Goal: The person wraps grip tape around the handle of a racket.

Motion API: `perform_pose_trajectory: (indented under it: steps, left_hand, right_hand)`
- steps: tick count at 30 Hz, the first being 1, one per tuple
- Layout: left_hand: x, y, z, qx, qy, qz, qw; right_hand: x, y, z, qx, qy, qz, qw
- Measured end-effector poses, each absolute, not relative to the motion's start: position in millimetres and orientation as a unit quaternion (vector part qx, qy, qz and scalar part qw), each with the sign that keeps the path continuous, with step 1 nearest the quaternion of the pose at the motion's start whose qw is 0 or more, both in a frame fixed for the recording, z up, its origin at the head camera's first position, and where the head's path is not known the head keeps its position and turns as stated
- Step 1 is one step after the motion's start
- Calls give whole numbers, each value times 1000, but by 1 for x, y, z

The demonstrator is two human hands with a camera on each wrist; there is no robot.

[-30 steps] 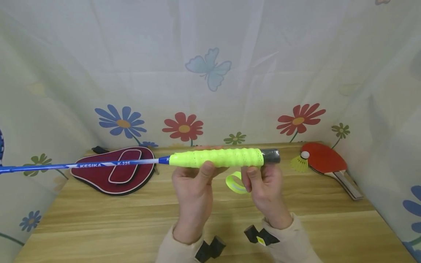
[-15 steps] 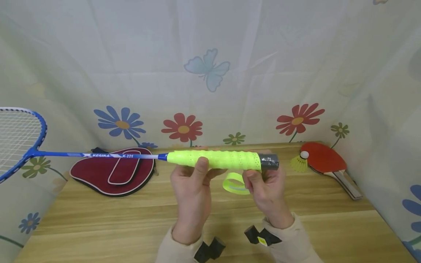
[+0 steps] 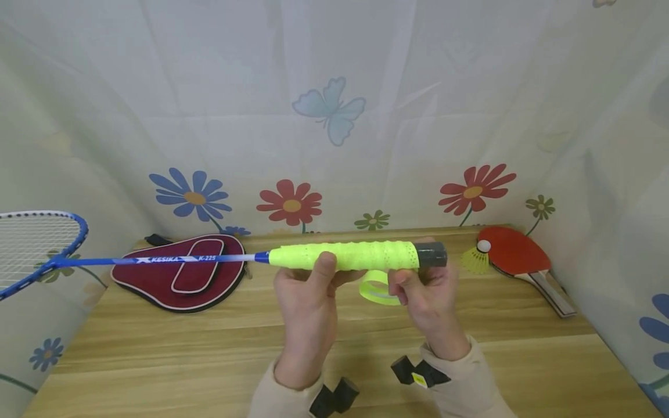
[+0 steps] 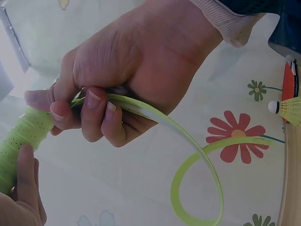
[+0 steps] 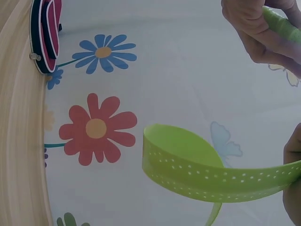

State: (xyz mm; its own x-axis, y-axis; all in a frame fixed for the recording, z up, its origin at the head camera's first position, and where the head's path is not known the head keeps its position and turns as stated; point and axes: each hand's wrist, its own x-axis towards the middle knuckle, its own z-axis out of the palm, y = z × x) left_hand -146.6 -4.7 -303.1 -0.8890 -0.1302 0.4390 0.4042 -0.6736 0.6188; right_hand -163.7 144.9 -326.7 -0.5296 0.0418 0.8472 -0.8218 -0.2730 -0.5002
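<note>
Evidently, the fingers of the right hand are curled in a pinch on the yellow-green tape, close by the dark butt of the racket. The left hand grips the wrapped handle farther along, its thumb across the near side. Between the two hands a spare length of tape hangs in a loop. The badminton racket is held up roughly level over the bench, its head cut off by the left edge of the head view; the butt shows no tape.

As I judge it, a slackened right-hand pinch could let the last turns loosen and unwind. Uneven pull, or a twist in the hanging loop, could leave a ridge or a gap, and a handle rolling in the left hand might spoil the overlap.

Counted, that makes two hands, one racket and one strip of tape. Farther out lie one maroon case at the back left, then one red paddle and one yellow shuttlecock at the back right; whether these last two touch, I cannot tell.
</note>
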Motion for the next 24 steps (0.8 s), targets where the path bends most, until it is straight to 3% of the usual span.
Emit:
perform_pose_trajectory:
  steps: [10,20,24]
  left_hand:
    - [-147,-4,-302,-159,-410,-887,137]
    - [-147,-5,-297,-305,-307,-899,72]
    - [-148,-7,-297,-336,-308,-887,73]
  right_hand:
    - [-162,144,-329,340,-539,698,327]
    - [-161,134,-330,319,-510,729,327]
    - [-160,135,-328,314,-526,723,317]
